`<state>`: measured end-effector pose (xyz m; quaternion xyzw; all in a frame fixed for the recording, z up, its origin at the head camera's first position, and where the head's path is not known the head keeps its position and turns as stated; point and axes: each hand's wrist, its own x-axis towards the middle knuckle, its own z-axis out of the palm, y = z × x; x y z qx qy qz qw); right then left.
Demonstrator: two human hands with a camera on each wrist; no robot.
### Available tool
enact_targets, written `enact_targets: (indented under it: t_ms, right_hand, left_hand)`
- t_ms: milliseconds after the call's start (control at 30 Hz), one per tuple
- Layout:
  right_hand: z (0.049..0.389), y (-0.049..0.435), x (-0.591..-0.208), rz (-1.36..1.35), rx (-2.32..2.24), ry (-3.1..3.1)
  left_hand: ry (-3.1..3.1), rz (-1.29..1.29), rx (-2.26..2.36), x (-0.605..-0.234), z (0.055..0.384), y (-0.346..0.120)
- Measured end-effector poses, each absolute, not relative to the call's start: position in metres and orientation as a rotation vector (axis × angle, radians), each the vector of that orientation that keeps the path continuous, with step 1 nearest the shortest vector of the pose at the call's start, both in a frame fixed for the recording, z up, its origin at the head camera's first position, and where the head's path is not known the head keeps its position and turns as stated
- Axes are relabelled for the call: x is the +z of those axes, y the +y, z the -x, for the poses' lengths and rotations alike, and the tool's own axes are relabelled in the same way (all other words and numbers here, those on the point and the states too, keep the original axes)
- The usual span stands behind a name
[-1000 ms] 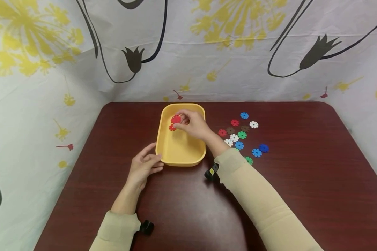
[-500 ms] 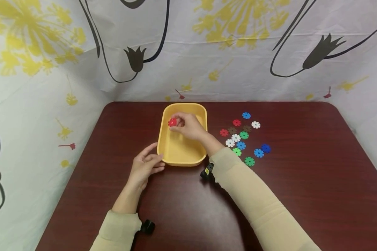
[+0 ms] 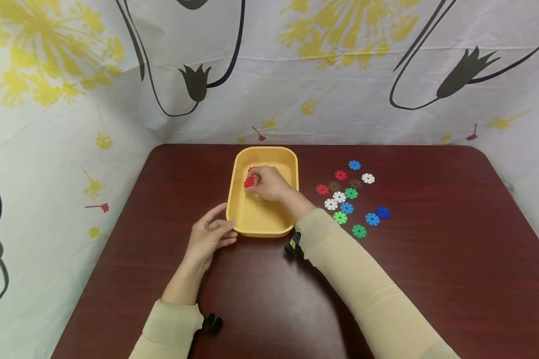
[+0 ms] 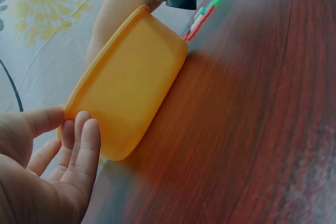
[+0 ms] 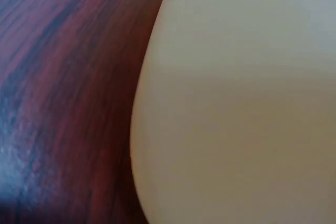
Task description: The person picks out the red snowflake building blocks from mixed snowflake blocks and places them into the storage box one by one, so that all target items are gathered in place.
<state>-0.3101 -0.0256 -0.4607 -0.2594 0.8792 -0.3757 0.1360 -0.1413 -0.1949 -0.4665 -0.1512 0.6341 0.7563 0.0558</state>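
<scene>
1. Right hand: over the inside of the yellow tray, grip pinching a red disc between thumb and fingers.
2. Second red piece: shows just behind the pinched one, toward the tray's far left; mostly hidden by the fingers, so can't tell if the two touch.
3. Left hand: grip holds the tray at its near-left corner, digits on rim and outer wall (left wrist view shows this best).
4. Tray: upright on the dark red-brown worktop, long side running away from the person.
5. Loose notched discs, right of tray, on worktop: blue, red, white, brown and green ones; some touch or overlap, e.g. dark blue disc against a lighter blue disc. Green disc lies nearest the person.
6. Both forearms: beige sleeves, black device at each wrist.
7. Behind: pale cloth, yellow and dark flower print.
8. Right wrist view: tray wall and worktop only, blurry.
</scene>
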Motion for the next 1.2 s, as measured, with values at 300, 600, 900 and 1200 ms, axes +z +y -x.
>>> enact_targets:
  t_ms: [300, 600, 900, 1200]
  right_hand:
    - [0.3106, -0.0225, -0.4622, 0.668, -0.986, 2.458]
    - [0.3108, -0.0222, -0.4601, 0.694, -0.976, 2.456]
    - [0.3101, -0.0224, -0.4605, 0.756, -0.946, 2.455]
    - [0.3078, -0.0237, -0.4615, 0.743, -0.918, 2.475]
  left_hand:
    - [1.922, 0.455, 2.293, -0.4650, 0.1417, -0.1945]
    - [1.938, 0.467, 2.274, -0.4666, 0.1426, -0.1952]
    - [1.930, 0.470, 2.283, -0.4669, 0.1424, -0.1950]
    - [1.923, 0.473, 2.291, -0.4665, 0.1421, -0.1953]
